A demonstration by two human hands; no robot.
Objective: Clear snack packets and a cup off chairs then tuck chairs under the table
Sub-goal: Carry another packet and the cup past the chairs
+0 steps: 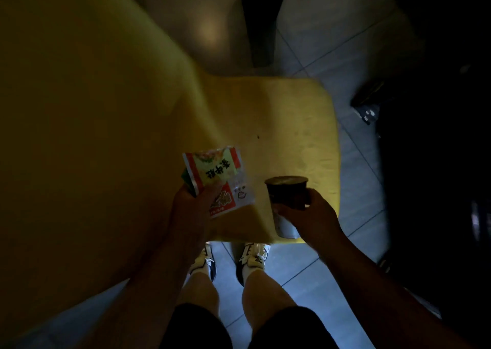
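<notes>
A yellow chair (279, 125) fills the middle of the dim head view, its seat below me and its tall back rising at the left. My left hand (195, 205) grips snack packets (218, 178), red, green and white with printed characters, fanned out above the seat's near left part. My right hand (310, 215) is closed around a dark paper cup (287, 194), which tilts away from me over the seat's near right corner. The cup's lower end is pale. Whether the cup touches the seat is unclear.
Pale floor tiles (332, 51) surround the chair. A dark, bulky shape (438, 136) stands along the right side. A dark upright post (259, 21) rises beyond the seat. My legs and white shoes (252, 258) stand just in front of the chair.
</notes>
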